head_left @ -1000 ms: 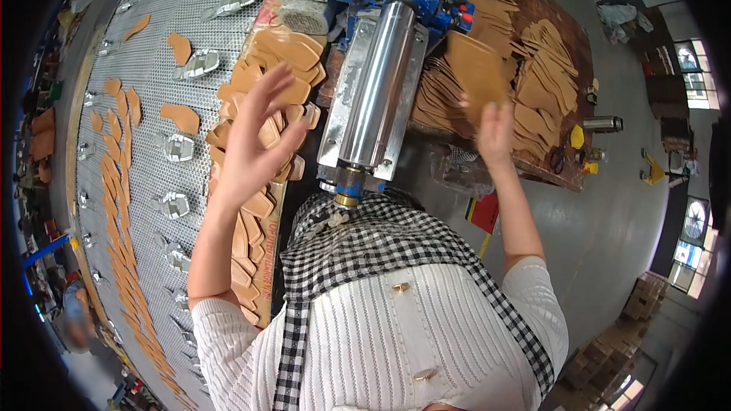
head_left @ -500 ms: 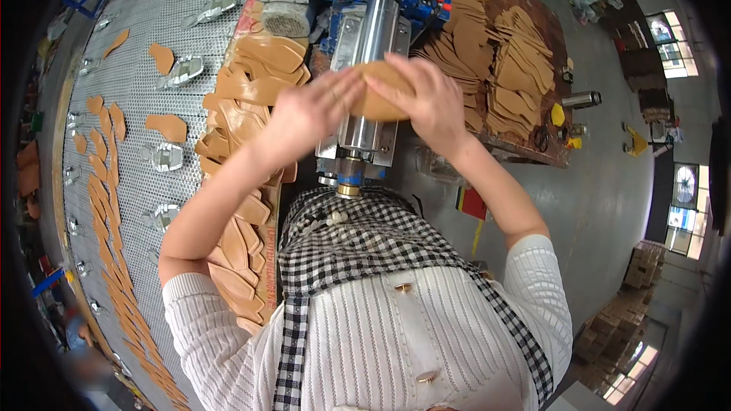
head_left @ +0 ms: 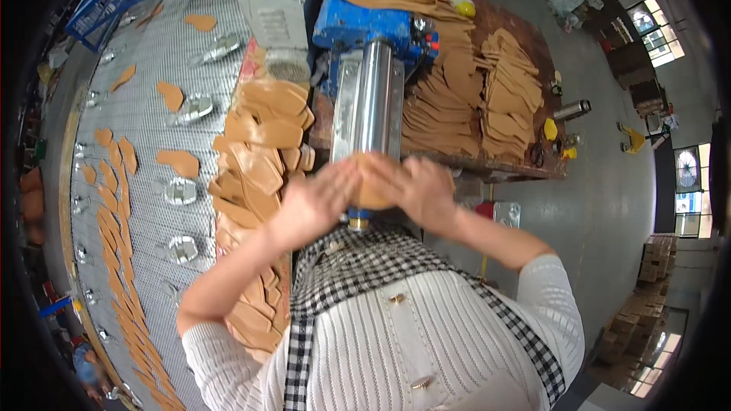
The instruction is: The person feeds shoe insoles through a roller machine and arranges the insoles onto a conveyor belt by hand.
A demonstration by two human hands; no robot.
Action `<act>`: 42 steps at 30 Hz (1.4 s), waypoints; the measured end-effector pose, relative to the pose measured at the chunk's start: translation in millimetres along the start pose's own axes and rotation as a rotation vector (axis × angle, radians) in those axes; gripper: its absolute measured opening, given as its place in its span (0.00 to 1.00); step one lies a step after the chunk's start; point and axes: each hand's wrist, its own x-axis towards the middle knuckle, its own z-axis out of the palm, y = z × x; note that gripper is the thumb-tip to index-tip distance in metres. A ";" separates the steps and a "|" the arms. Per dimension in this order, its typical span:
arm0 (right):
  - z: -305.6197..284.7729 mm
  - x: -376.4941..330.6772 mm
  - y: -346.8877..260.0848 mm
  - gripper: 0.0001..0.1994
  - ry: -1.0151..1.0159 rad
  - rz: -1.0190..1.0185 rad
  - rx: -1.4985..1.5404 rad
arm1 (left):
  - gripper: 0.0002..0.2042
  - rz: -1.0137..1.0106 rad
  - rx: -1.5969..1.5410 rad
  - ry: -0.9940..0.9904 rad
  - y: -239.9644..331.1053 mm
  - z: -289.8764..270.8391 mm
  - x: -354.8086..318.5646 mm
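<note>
A tan sole-shaped leather piece lies across the near end of a shiny metal roller, partly hidden under my hands. My left hand rests on its left side, with stretched fingers lying flat. From the right, my right hand grips the piece, its fingers reaching over the top; the thumb is hard to make out. Both hands are slightly blurred. The roller sticks out toward me from a blue machine.
Glossy tan pieces are heaped left of the roller. Stacks of matte tan pieces cover a brown table at right. A grey control box stands beside the machine. Farther left, a metal mesh surface carries scattered pieces and metallic shoe-shaped forms.
Both hands and the leather piece have moved toward me along the roller, to its near end. My view has shifted, and more of the machine and control box shows.
</note>
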 end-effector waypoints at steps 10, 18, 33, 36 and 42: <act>-25.5 5.3 -10.9 0.32 -0.148 0.049 -0.025 | 0.22 -0.055 -0.144 0.043 -1.5 -6.2 8.0; -6.5 40.1 19.0 0.30 0.141 0.119 -0.016 | 0.22 -0.153 -0.063 -0.094 -29.3 -18.6 38.3; -13.3 -3.7 -24.3 0.28 0.129 0.097 -0.060 | 0.20 0.054 -0.173 0.141 8.1 -7.8 1.7; -5.4 54.4 16.1 0.26 0.158 0.112 -0.071 | 0.22 -0.064 -0.146 -0.006 -41.0 -19.5 30.9; -9.5 -0.2 -34.7 0.29 0.165 0.132 0.039 | 0.21 -0.118 -0.097 -0.091 19.8 -17.5 -12.2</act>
